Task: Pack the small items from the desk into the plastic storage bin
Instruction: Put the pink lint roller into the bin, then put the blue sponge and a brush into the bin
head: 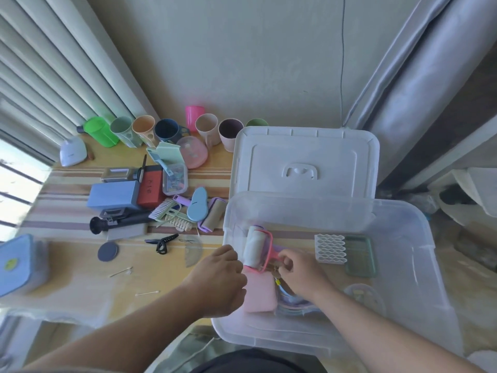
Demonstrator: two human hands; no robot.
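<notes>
A clear plastic storage bin (419, 254) stands on the desk at the right, its white lid (306, 160) lying behind it. Both my hands are inside the bin at its left end. My left hand (223, 278) and my right hand (301, 273) hold a pink-framed lint roller (256, 250) with a white roll, the right gripping its handle. A pink box (259, 293) lies under it. A white wavy tray (330, 248), a green soap dish (360, 255) and a round container (364, 294) rest on the bin's floor.
Left of the bin the desk holds a purple lint roller (212, 215), a blue oval brush (198, 208), combs (172, 215), a black clip (164, 243), a blue box (113, 196), a red box (150, 189) and a row of cups (172, 130) at the back. A blue lidded box (18, 265) sits far left.
</notes>
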